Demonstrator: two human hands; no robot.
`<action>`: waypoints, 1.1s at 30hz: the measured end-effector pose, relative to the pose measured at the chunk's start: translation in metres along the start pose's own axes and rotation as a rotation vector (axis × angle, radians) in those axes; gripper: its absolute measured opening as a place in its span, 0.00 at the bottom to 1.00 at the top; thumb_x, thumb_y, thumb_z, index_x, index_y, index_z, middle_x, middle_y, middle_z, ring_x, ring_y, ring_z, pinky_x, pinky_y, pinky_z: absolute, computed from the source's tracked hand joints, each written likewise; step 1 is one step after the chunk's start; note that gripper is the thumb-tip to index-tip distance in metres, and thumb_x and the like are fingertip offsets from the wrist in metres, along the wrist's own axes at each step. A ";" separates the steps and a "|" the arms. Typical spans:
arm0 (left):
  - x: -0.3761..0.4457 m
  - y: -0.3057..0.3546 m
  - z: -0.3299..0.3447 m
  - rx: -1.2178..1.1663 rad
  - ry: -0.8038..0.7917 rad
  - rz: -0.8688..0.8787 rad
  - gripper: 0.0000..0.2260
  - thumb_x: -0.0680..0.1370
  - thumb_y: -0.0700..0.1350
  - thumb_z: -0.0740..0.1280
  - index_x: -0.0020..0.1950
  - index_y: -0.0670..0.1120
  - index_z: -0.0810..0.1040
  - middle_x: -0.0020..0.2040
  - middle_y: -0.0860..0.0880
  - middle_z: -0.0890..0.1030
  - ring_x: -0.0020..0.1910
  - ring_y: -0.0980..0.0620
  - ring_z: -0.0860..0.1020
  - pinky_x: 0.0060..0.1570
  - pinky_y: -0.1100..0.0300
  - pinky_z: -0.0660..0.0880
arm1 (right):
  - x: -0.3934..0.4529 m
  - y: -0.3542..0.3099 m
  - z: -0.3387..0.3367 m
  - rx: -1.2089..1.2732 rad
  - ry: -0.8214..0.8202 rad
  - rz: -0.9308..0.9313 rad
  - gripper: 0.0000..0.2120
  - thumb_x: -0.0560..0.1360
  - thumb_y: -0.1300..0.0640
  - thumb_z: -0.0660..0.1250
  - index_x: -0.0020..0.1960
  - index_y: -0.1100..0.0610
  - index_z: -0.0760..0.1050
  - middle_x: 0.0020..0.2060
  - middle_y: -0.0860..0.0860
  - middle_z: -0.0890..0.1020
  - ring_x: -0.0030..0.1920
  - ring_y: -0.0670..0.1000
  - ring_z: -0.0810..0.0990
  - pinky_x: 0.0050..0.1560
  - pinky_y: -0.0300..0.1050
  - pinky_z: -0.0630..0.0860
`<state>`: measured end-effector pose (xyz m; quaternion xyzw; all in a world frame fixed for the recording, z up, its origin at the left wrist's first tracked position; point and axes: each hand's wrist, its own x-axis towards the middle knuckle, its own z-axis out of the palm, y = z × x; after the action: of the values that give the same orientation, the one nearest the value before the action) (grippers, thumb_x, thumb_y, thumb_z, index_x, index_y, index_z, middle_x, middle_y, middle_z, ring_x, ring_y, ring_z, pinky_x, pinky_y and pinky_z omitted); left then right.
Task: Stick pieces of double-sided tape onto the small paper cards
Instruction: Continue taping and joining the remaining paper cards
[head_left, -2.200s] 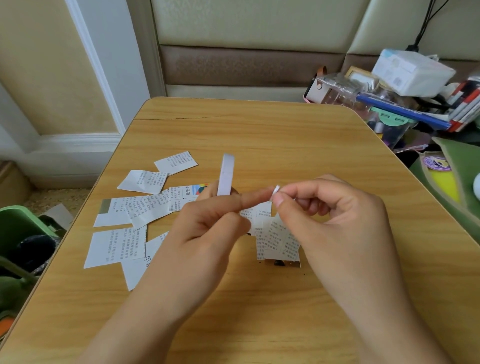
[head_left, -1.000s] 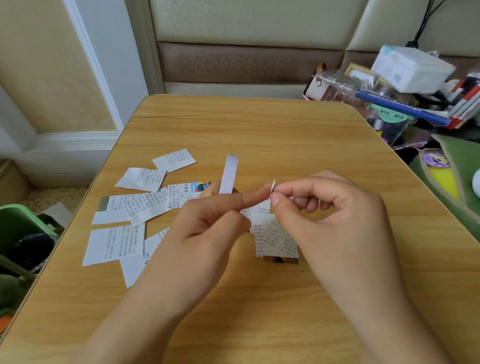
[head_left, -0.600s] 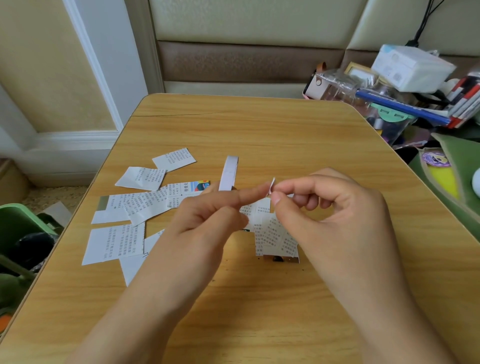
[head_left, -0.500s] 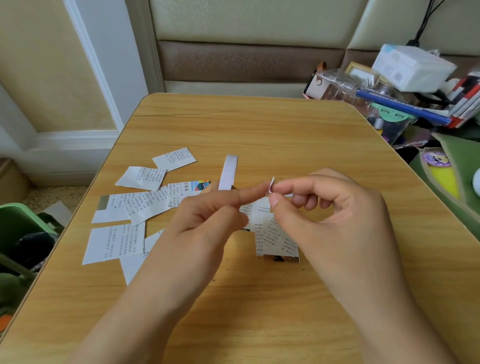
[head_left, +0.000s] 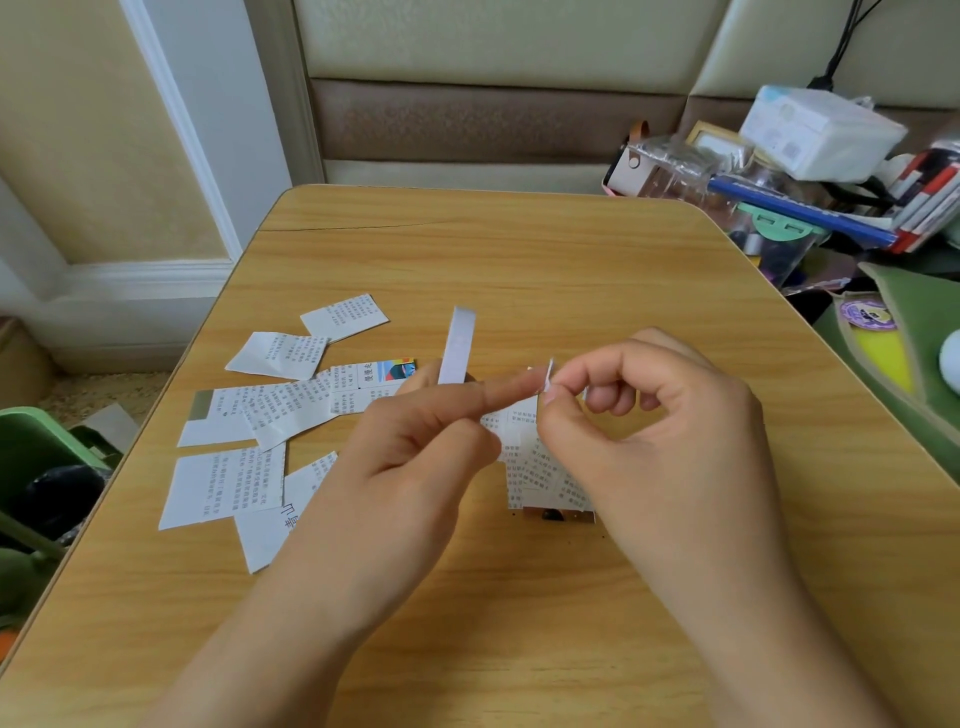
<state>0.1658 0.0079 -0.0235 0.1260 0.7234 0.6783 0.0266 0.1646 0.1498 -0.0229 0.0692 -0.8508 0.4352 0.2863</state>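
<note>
Several small printed paper cards (head_left: 260, 415) lie scattered on the left half of the wooden table (head_left: 519, 260); a few more cards (head_left: 540, 467) lie under my hands. My left hand (head_left: 410, 452) holds a white strip of double-sided tape (head_left: 457, 345) that stands upright above its fingers, with the index finger stretched toward the right. My right hand (head_left: 649, 415) pinches a tiny white piece of tape (head_left: 548, 374) between thumb and index finger, right at the tip of my left index finger. Both hands hover above the table's middle.
A cluttered heap of boxes, a clear container and a blue bar (head_left: 795, 208) sits past the table's right far corner. A green folder (head_left: 914, 338) lies off the right edge. A green bin (head_left: 31, 457) stands on the floor at left.
Both hands stay almost still above the cards. The small tape piece between my fingertips has turned slightly and my right thumb has shifted against it.
</note>
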 end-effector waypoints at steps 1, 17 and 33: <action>0.000 0.000 -0.001 -0.021 0.002 -0.004 0.17 0.64 0.48 0.63 0.46 0.64 0.83 0.44 0.52 0.81 0.43 0.65 0.74 0.52 0.67 0.65 | 0.001 0.001 -0.001 0.031 -0.017 0.018 0.04 0.64 0.59 0.70 0.31 0.52 0.77 0.29 0.44 0.72 0.35 0.42 0.72 0.38 0.26 0.66; 0.005 -0.007 -0.009 -0.122 0.117 -0.084 0.15 0.67 0.45 0.60 0.45 0.53 0.85 0.42 0.56 0.82 0.34 0.64 0.73 0.42 0.67 0.69 | 0.030 0.064 -0.017 -0.181 -0.156 0.349 0.08 0.72 0.62 0.68 0.35 0.53 0.79 0.31 0.44 0.74 0.30 0.38 0.71 0.31 0.27 0.67; 0.006 -0.003 -0.011 -0.204 0.141 -0.089 0.15 0.66 0.44 0.59 0.38 0.52 0.86 0.54 0.34 0.77 0.39 0.52 0.66 0.49 0.55 0.64 | 0.031 0.084 -0.011 -0.229 -0.161 0.399 0.06 0.77 0.58 0.66 0.47 0.53 0.82 0.33 0.41 0.77 0.31 0.39 0.73 0.30 0.25 0.66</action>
<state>0.1570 -0.0014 -0.0248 0.0423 0.6557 0.7536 0.0185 0.1133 0.2138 -0.0593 -0.0988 -0.9115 0.3769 0.1317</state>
